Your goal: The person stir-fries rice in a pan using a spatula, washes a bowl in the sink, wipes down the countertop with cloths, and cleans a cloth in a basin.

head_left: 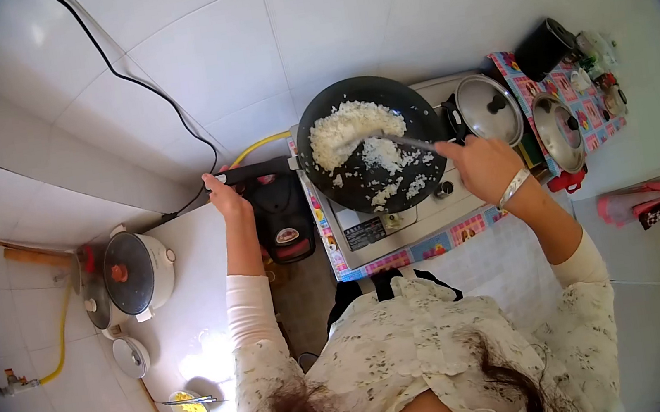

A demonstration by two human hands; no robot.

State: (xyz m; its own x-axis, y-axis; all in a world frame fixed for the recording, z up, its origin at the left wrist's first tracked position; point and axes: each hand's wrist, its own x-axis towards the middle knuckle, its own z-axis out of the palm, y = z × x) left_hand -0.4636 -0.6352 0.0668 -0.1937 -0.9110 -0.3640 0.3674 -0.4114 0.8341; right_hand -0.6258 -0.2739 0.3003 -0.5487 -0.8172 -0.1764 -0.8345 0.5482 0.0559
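Observation:
A dark wok [358, 200] sits over the gas stove [399, 226], with white rice [352, 124] heaped toward its far left side and loose grains scattered over the bottom. My left hand [227, 196] is closed round the end of the wok's black handle [258, 169]. Gripped in my right hand [479, 165] is the handle of a spatula [409, 141], which reaches across the wok. The spatula's head is in the rice and partly hidden by it.
Pot lids [489, 112] lean right of the stove, near a black canister [544, 49]. Left stands a white electric pot [139, 273] on the counter; a bowl of yellow food [190, 409] with chopsticks is nearer. A black cable [112, 68] hangs along the wall.

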